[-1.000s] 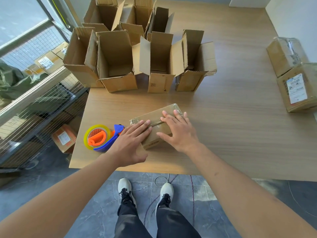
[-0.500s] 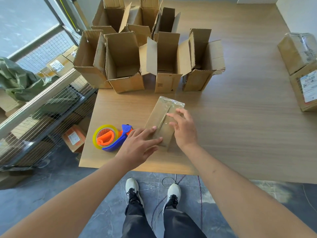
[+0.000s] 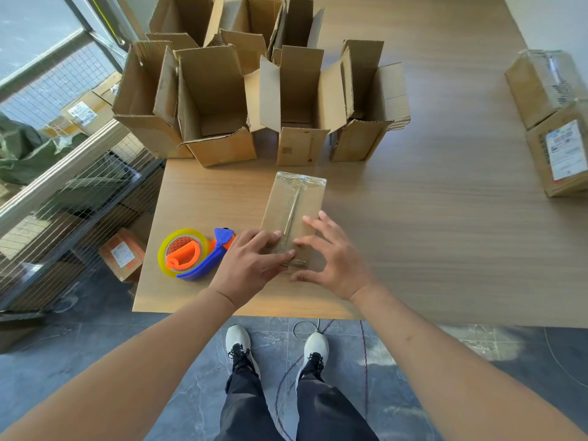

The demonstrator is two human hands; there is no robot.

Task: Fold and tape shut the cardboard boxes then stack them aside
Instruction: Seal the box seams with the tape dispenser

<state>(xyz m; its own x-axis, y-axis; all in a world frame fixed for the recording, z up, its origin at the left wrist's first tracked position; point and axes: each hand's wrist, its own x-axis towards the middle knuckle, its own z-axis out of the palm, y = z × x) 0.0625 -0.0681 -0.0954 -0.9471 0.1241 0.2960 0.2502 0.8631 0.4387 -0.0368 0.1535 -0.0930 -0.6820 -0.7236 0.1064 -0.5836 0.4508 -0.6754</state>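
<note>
Taking the small flat taped brown cardboard box point(image 3: 294, 214) near the front edge of the pale wood-grain surface point(image 3: 445, 224) as the landmark: farthest to its left, below the surface, wire-mesh racks point(image 3: 79, 198) hold labelled parcels; nearer, just to its left, lies the tape dispenser with a yellow-rimmed roll, orange core and blue handle point(image 3: 191, 257), put down on its side within reach, probably so both hands are free; the left hand point(image 3: 251, 265) lies flat with fingers spread on the near left corner of the box, pressing down; the box itself lies closed, long axis pointing away from the person, a strip of clear tape running along its centre seam and wrinkled over the far end; the right hand point(image 3: 331, 256) rests open on the near right part, fingers splayed, thumb curled round the near edge; neither hand clamps anything, and the two sit close together either side of the seam, seemingly smoothing the tape's near end so it sticks; behind the box stands a cluster of brown cardboard boxes with flaps upright point(image 3: 254, 100), open and awaiting folding; well to its right, at the surface's far edge, sit two sealed brown boxes with a white shipping label point(image 3: 553, 122), likely the start of the finished stack, where this box should go next.
</note>
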